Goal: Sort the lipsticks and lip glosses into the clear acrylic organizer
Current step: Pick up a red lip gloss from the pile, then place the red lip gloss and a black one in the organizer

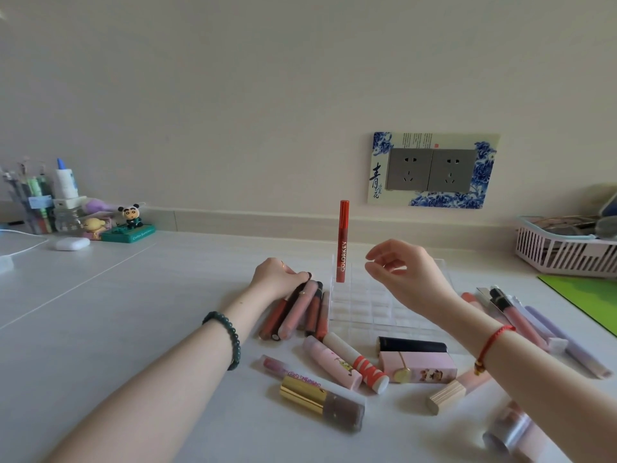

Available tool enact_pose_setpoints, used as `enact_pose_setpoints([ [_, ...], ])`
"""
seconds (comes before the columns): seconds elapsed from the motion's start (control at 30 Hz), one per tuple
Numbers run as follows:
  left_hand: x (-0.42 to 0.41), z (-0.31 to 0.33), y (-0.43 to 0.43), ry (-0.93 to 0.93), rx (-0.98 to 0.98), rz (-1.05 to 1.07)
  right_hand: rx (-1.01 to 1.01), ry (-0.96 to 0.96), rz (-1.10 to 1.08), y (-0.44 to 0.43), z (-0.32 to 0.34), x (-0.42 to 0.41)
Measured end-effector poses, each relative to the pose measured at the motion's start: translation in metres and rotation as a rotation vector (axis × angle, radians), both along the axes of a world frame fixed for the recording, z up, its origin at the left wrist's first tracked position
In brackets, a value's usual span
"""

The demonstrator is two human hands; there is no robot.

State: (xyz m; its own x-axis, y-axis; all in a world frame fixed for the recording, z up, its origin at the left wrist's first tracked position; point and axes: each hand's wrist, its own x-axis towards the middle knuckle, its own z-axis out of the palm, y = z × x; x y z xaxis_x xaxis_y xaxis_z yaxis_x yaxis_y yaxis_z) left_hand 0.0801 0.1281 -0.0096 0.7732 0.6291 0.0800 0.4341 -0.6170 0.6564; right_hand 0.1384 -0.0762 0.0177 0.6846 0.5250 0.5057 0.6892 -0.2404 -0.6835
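Note:
The clear acrylic organizer [364,305] sits mid-table with a grid of small cells. One red lip gloss tube [342,242] stands upright in its far left corner cell. My right hand [400,272] hovers just right of that tube, fingers loosely curled and holding nothing. My left hand [278,279] rests on a pile of brown and pink gloss tubes [297,312] left of the organizer, fingertips curled round the top of a dark one. Several more lipsticks lie in front, among them a pink one [330,362], a black one [414,345] and a gold-capped one [320,402].
More gloss tubes [521,319] lie to the right of the organizer, beside a green mat [587,299]. A pink slotted basket [567,248] stands at the back right. Pens, figurines and a white earbud case [71,243] occupy the back left. Wall sockets [430,173] are behind.

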Motion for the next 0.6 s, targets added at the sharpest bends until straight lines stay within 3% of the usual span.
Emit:
enact_pose_setpoints([
  [0.43, -0.006, 0.005, -0.007, 0.072, 0.099, -0.075, 0.008, -0.001, 0.003, -0.005, 0.003, -0.006],
  [0.6, -0.010, 0.015, -0.011, 0.009, 0.034, -0.065, 0.001, -0.005, 0.010, -0.005, 0.003, -0.008],
])
